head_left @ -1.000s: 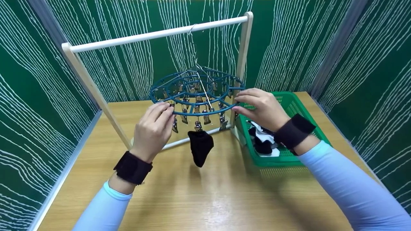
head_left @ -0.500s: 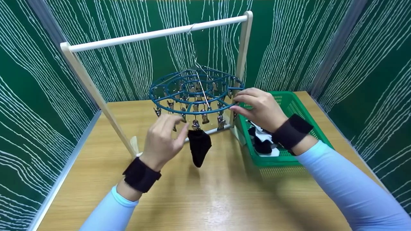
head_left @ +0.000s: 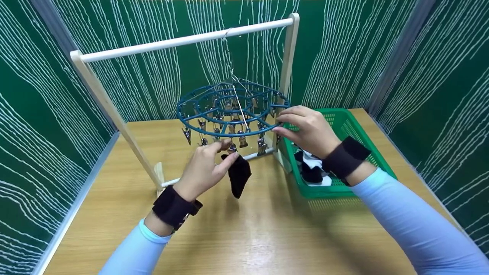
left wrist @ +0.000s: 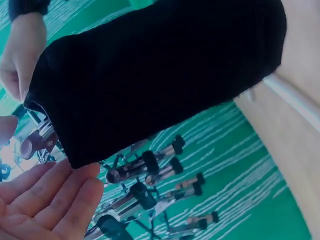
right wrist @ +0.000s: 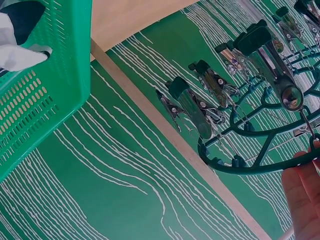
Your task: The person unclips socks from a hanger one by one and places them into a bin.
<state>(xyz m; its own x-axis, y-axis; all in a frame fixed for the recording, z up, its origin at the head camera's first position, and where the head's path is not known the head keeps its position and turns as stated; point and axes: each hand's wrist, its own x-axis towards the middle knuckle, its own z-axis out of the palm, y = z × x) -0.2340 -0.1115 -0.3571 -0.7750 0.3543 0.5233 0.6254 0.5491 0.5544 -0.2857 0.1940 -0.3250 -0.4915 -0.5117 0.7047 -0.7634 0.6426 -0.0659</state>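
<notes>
A round dark-green clip hanger point(head_left: 229, 134) hangs by its metal hook from a rack, with several metal clips below its rings. My right hand point(head_left: 308, 128) pinches its rim on the right; fingers point(right wrist: 302, 192) show at the rim in the right wrist view. A black sock point(head_left: 240, 177) dangles from a clip point(left wrist: 39, 142) at the front. My left hand point(head_left: 206, 164) is at that clip and the sock's top edge. In the left wrist view its fingers point(left wrist: 55, 200) lie fairly straight at the sock's corner, the thumb apart beyond the clip.
The rack's white top bar point(head_left: 160, 45) and wooden posts point(head_left: 114, 110) frame the hanger. On the right of the wooden table point(head_left: 259, 236) stands a green basket point(head_left: 344, 193) with black and white socks point(head_left: 313, 172) in it. Green patterned walls enclose the table.
My left hand has let go of the hanger's left rim and moved down and right to the sock's clip. The sock has turned slightly. My right hand stays on the rim.
</notes>
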